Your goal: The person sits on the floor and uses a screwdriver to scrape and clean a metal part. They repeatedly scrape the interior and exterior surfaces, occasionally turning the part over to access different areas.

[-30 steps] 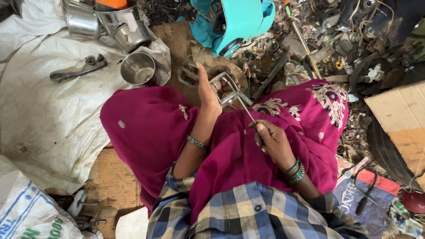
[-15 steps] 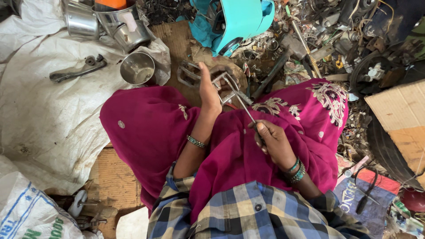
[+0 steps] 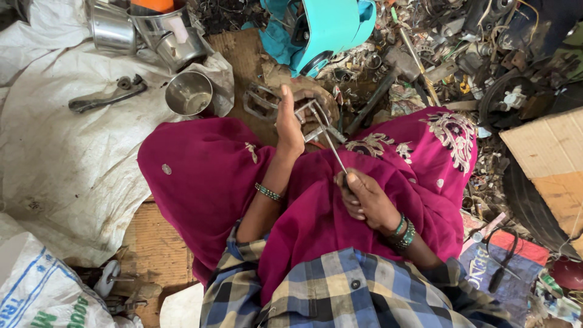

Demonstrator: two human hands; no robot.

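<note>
Head view, looking down on a seated person's lap. The left hand [image 3: 290,124] extends forward from a bent elbow, forearm rising toward 12 o'clock, palm turned inward; its fingers close on a small metal bracket part [image 3: 314,118] held over the knees, just above the frame's centre. The right hand [image 3: 367,197], at 4 o'clock of the left, is curled into a fist, fingers gripping the dark handle of a screwdriver [image 3: 331,143]. The thin shaft runs up toward 11 o'clock, its tip meeting the metal part. Both wrists wear beaded bangles.

A magenta embroidered cloth [image 3: 206,176] drapes the lap; a blue plaid shirt [image 3: 340,288] fills the 6 o'clock edge.

Surroundings: at 10 o'clock of the left hand, a steel cup [image 3: 189,93] lies on a white sack sheet [image 3: 54,152], with further steel vessels [image 3: 146,27] at 11 o'clock and a grey metal lever [image 3: 106,97] farther left. A turquoise plastic housing [image 3: 331,24] lies at 12 o'clock. Mixed metal scrap [image 3: 461,54] spreads toward 1–2 o'clock. A cardboard sheet [image 3: 546,152] sits at 3 o'clock.
</note>
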